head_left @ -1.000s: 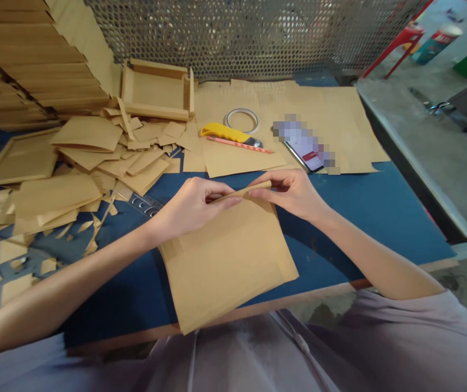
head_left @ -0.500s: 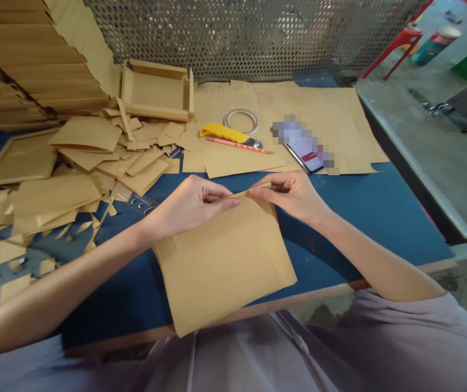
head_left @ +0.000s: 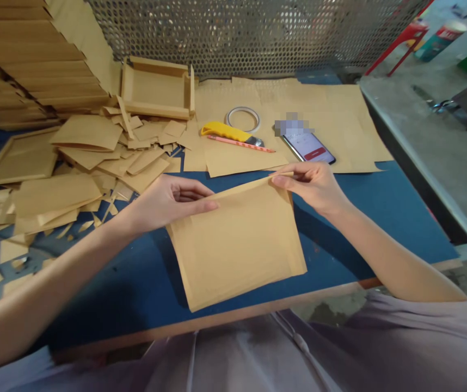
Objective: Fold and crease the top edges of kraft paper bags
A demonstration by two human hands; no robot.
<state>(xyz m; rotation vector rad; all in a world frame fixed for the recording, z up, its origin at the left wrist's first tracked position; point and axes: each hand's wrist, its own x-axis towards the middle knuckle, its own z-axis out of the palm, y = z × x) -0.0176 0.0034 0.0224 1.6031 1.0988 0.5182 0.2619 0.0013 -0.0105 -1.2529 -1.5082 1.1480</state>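
Note:
A sheet of brown kraft paper (head_left: 241, 239), folded along its far edge, is held over the front of the blue tabletop. My left hand (head_left: 168, 202) pinches the far edge near its left end, thumb on top and fingers behind. At the far right corner my right hand (head_left: 313, 185) grips the same edge between thumb and fingers. Beyond the paper lie a yellow utility knife (head_left: 225, 130), a pink pencil (head_left: 241, 144) and a roll of tape (head_left: 243, 118).
Paper offcuts (head_left: 135, 158) litter the left side, beside a tall stack of brown paper (head_left: 25, 54). A shallow cardboard tray (head_left: 155, 90) stands against the perforated metal panel (head_left: 233, 38). A phone (head_left: 309, 146) rests on flat brown sheets (head_left: 339, 120) at the back right.
My hands have moved apart along the far edge, left hand leftward and right hand rightward. The paper has shifted right and its near edge has come up, away from my body.

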